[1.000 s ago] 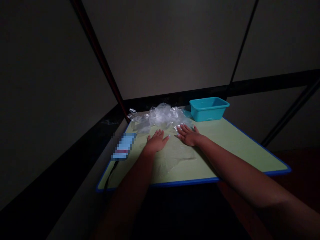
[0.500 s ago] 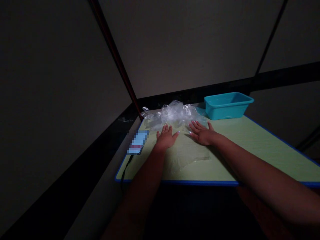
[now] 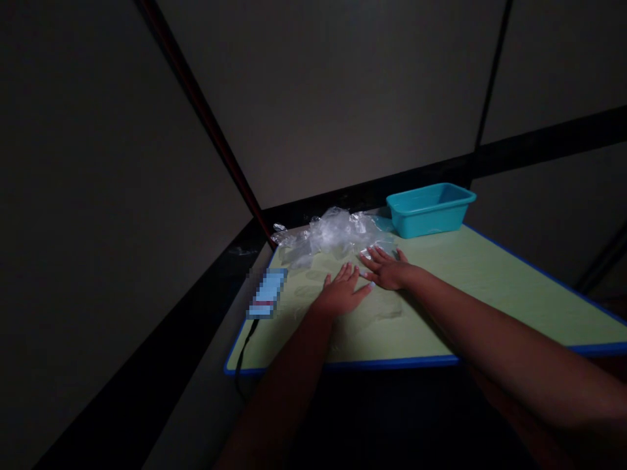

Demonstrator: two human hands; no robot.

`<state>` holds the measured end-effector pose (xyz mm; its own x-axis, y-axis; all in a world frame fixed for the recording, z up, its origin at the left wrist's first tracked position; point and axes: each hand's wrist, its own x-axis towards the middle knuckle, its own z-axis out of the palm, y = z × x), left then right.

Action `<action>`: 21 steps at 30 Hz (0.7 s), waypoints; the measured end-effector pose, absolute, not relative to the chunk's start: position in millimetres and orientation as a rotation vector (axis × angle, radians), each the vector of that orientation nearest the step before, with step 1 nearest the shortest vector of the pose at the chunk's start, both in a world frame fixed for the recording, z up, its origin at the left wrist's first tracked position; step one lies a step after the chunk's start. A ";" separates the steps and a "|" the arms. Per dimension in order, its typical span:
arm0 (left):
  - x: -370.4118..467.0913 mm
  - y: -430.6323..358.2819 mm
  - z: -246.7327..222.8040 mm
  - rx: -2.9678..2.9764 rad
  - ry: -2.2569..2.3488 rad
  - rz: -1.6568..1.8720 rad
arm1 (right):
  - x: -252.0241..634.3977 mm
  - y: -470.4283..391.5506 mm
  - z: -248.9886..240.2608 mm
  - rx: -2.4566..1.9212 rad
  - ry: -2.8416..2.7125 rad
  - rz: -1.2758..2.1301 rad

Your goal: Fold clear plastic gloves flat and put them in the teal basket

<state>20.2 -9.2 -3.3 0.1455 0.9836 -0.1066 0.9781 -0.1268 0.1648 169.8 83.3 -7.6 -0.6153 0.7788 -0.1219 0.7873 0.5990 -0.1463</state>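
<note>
A clear plastic bag (image 3: 389, 308) lies flat on the table, its thin edges faint against the pale green top. Over it my left hand (image 3: 340, 292) rests palm down with the fingers spread. My right hand (image 3: 386, 269) is flat too, fingers stretched out on the upper part of the bag, close beside the left. Neither hand grips anything. Just beyond my fingertips sits a crumpled heap of clear plastic bags (image 3: 336, 232). How far the flat bag reaches under my hands is hidden.
A turquoise plastic basin (image 3: 431, 219) stands at the back right of the blue-edged table (image 3: 509, 294). At the left edge lies a phone (image 3: 268, 294) with a blurred screen, a dark cable (image 3: 243, 349) hanging from it. Walls close in behind and to the left.
My left hand has slid right and nearer to me, closer to the right hand. My right hand stays flat in about the same place. The camera view has shifted slightly.
</note>
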 end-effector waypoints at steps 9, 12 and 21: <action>10.9 -7.6 -4.8 2.150 2.085 -0.024 | 168.3 83.4 -5.2 1.357 2.746 -0.355; 4.2 -4.6 -5.8 2.094 2.143 -0.017 | 168.6 81.5 -2.3 1.344 2.722 -0.332; -25.3 -3.6 -3.7 1.824 2.363 -0.043 | 169.4 77.9 3.1 1.345 2.721 -0.370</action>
<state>-25.3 -3.6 -3.7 -0.2457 0.9591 -0.1404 0.9636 0.2574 0.0720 169.4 77.9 3.1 -0.6102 0.7715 -0.1803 0.7916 0.5844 -0.1783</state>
